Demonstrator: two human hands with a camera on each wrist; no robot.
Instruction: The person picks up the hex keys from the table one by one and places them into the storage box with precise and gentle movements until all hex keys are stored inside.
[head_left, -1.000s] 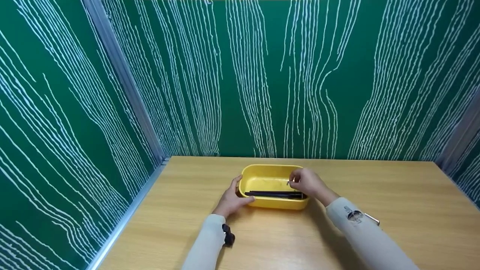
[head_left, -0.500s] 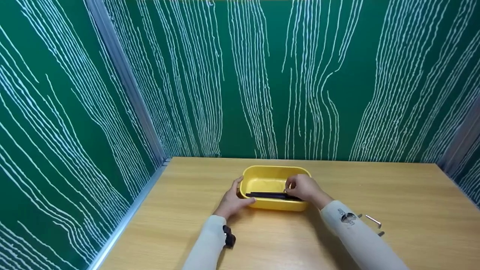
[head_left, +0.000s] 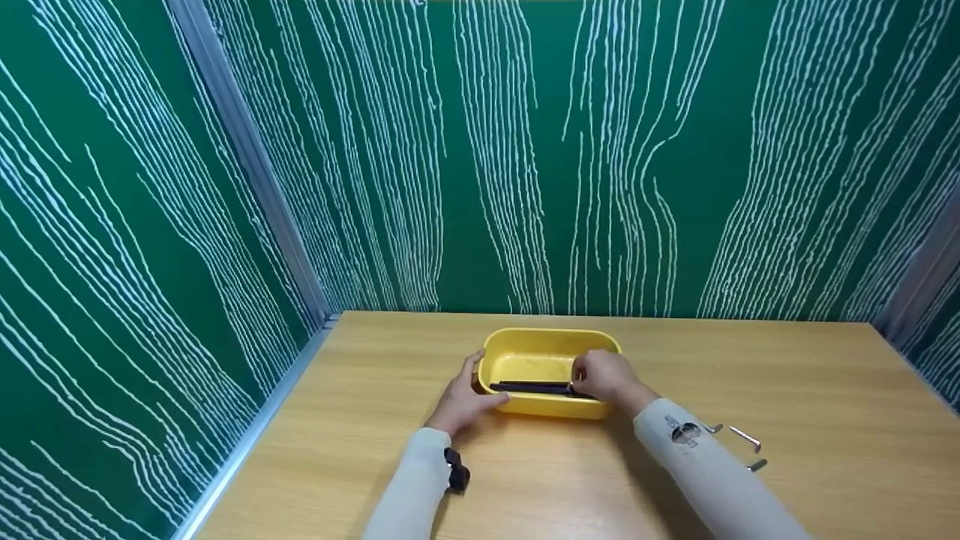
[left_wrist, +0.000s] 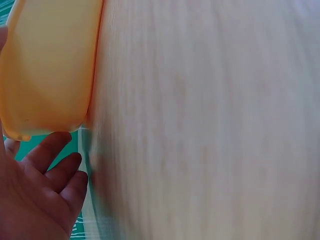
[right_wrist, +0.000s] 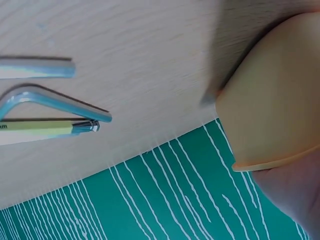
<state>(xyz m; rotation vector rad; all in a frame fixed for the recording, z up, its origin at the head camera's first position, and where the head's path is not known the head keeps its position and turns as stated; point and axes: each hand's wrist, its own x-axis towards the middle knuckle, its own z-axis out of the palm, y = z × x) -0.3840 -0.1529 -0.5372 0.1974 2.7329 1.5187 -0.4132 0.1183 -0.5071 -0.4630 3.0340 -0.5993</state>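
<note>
If the left hand (head_left: pixel 459 403) gripping the yellow oblong plastic tub (head_left: pixel 551 407) slips, the right hand (head_left: pixel 606 374), its grasp hidden, could tip it.

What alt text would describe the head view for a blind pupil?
A left hand holds the end of a yellow tub containing dark sticks; the right hand reaches inside. Metal pieces lie on the wooden table beside the right sleeve.

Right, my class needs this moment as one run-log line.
left hand: holds yellow rectangular tub at left end; right hand: in tub by slender dark sticks, grip hidden; bent silvery metal rod: on brown wooden table
</note>
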